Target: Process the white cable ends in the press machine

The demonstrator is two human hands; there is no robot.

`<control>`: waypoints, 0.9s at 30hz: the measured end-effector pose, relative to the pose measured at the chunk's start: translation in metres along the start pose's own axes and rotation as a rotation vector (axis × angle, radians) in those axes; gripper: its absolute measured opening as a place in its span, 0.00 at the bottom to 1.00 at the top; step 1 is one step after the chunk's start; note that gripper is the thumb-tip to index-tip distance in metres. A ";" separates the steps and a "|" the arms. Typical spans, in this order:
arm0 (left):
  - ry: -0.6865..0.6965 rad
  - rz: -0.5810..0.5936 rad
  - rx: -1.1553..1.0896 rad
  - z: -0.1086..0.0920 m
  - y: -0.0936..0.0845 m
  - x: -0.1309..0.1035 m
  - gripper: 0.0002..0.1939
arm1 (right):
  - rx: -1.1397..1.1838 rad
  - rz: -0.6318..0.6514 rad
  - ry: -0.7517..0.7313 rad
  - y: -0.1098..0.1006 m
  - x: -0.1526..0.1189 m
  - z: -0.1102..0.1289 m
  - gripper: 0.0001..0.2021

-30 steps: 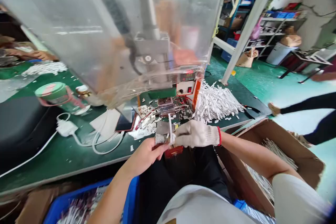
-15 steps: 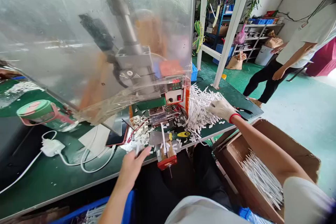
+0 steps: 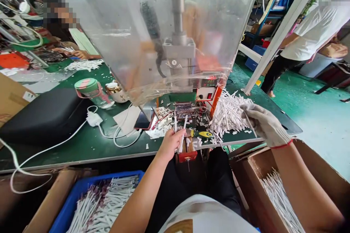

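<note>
- White strips (image 3: pixel 185 122) sit pinched in your left hand (image 3: pixel 172 142), near the yellow-handled tool (image 3: pixel 204 134).
- Your gloved right hand (image 3: pixel 264 123) pinches another strip (image 3: pixel 253 129) beside the pile (image 3: pixel 226 111).
- Clear shield (image 3: pixel 115 43) hangs ahead, above the tabletop (image 3: pixel 115 153).

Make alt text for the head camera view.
A bare left hand holds a slim white strip beside a small red-fronted fixture; an off-white knit-gloved right hand is beside a loose heap of white strips on a green tabletop. Beyond is a hazy transparent panel.
</note>
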State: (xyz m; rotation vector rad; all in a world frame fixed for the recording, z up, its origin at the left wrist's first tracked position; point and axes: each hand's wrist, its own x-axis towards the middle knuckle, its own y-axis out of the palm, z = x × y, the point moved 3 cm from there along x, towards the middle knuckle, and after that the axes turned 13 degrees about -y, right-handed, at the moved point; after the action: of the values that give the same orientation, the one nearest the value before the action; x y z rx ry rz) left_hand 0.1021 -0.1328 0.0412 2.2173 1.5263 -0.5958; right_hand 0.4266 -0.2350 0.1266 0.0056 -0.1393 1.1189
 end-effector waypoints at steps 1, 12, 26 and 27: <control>0.000 0.006 -0.025 0.001 -0.003 -0.006 0.20 | 0.082 0.047 0.026 0.012 -0.009 0.002 0.19; -0.004 -0.044 -0.277 0.025 -0.053 -0.043 0.19 | -0.064 0.503 0.150 0.179 -0.041 -0.044 0.19; 0.002 -0.030 -0.233 0.035 -0.068 -0.052 0.22 | 0.178 0.342 0.435 0.207 -0.016 -0.082 0.16; 0.004 -0.024 -0.222 0.035 -0.067 -0.052 0.22 | 0.177 0.337 0.438 0.208 -0.015 -0.082 0.16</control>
State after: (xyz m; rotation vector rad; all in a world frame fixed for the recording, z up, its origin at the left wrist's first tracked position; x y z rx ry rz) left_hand 0.0181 -0.1695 0.0357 2.0364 1.5425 -0.4070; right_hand 0.2429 -0.1515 0.0296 -0.1076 0.3624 1.4387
